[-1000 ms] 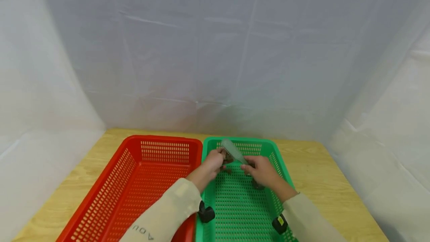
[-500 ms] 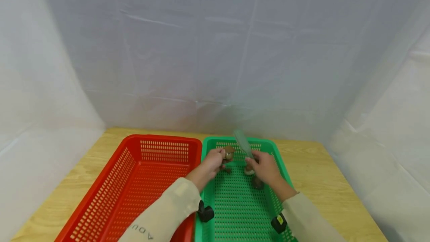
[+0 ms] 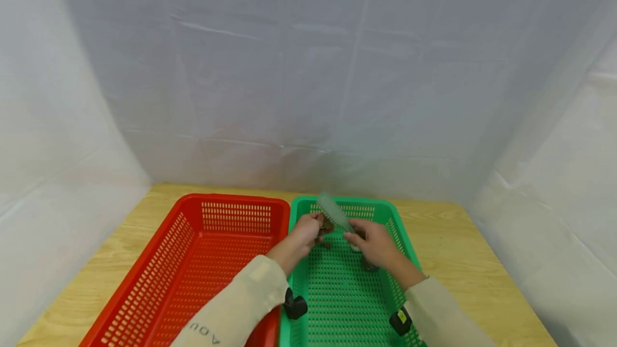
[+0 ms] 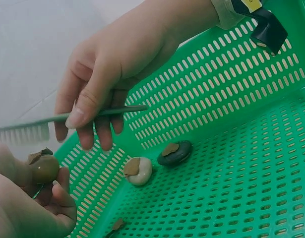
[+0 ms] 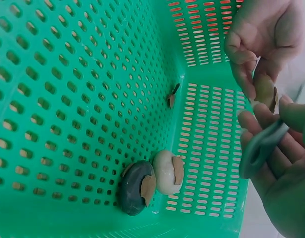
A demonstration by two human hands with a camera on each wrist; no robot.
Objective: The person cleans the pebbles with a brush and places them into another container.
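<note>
My left hand (image 3: 303, 233) holds a smooth olive-brown stone (image 4: 45, 170) between its fingers, over the far left part of the green basket (image 3: 349, 304). A brown leaf-like flake (image 4: 39, 155) sits on the stone's top. My right hand (image 3: 378, 242) grips the handle of a grey-green brush (image 3: 334, 212); its bristles point down close by the stone in the left wrist view. Below, on the basket floor, lie a white stone (image 5: 165, 171) and a dark grey stone (image 5: 133, 188), each with a brown flake on it.
Left of the green basket stands a red basket (image 3: 226, 240), side by side with it. Another brown bit (image 5: 172, 96) lies on the green basket's floor. Both baskets stand on a wooden table (image 3: 448, 245), with pale sheeting (image 3: 308, 68) behind.
The brush swung up and right off the stone, then came back left and down over it. My left hand has stayed nearly in place with the stone.
</note>
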